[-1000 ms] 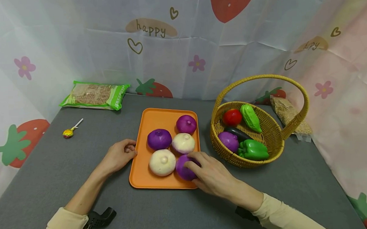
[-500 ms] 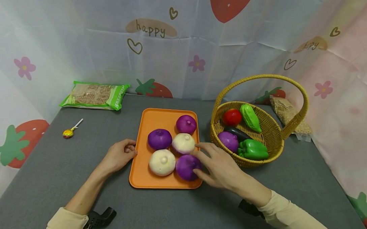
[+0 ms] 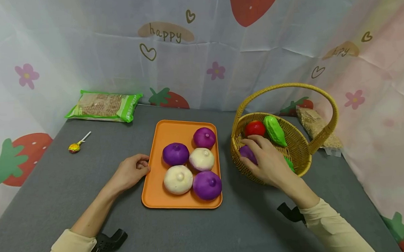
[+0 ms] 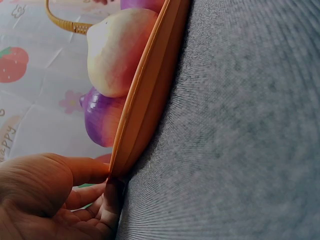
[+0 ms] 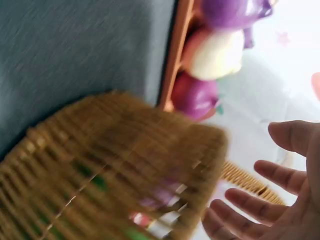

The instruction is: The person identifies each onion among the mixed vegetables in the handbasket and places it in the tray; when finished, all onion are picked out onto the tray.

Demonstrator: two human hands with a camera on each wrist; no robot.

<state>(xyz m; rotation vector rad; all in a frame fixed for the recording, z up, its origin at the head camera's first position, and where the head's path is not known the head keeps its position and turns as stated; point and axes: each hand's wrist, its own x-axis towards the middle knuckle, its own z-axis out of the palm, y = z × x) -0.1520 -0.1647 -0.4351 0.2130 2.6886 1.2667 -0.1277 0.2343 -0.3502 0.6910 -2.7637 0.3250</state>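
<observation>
My left hand (image 3: 130, 173) pinches the left rim of an orange tray (image 3: 152, 200); in the left wrist view the thumb lies on that rim (image 4: 116, 145). Purple onions (image 3: 207, 186) and white turnip-like vegetables (image 3: 178, 180) fill much of the tray. To the right, my right hand (image 3: 271, 162) is over a yellow wicker basket (image 3: 297, 145), fingers spread around a purple onion (image 3: 246, 154) inside. In the right wrist view, those fingers (image 5: 265, 172) are apart beside the basket's rim. The hand hides part of the basket's contents.
The basket also holds a red tomato (image 3: 254, 128) and a green bumpy vegetable (image 3: 274, 131), under a tall arched handle (image 3: 287, 85). A green-edged packet (image 3: 104, 105) and a lollipop (image 3: 76, 146) lie at the left. Behind the basket leans a bag of grain (image 3: 317, 127).
My right hand has let go of the front purple onion on the tray and moved right and up, over the basket. The left hand has stayed at the tray's rim.
</observation>
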